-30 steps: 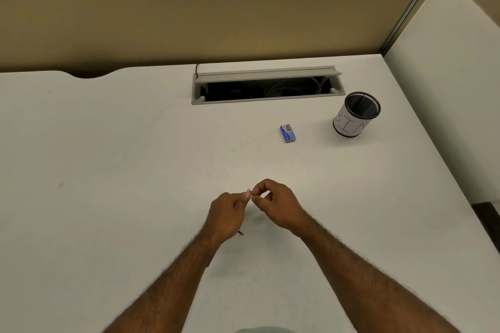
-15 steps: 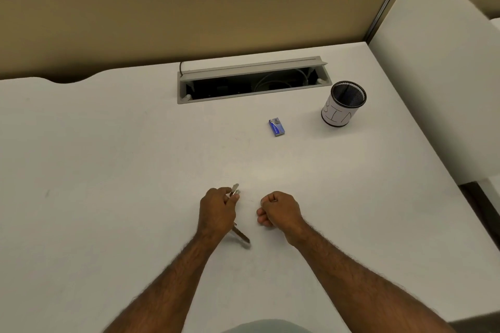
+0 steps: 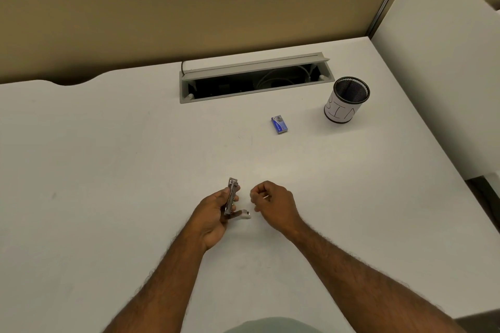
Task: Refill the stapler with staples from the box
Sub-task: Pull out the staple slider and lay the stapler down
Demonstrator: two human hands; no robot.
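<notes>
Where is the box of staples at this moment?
In the head view the box lies on the desk, right of centre, between the cable tray and the hands, left of the mesh cup.

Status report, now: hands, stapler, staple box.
Left hand holds stapler, hinged open. Right hand curled beside it, contents unclear. Staple box farther back on desk, untouched. Nothing between.

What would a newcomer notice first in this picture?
First, the two bare hands near the middle of the white desk: the left hand holds a small metal stapler, swung open. The right hand is curled beside it. Farther back lie a blue staple box and a mesh pen cup.
</notes>
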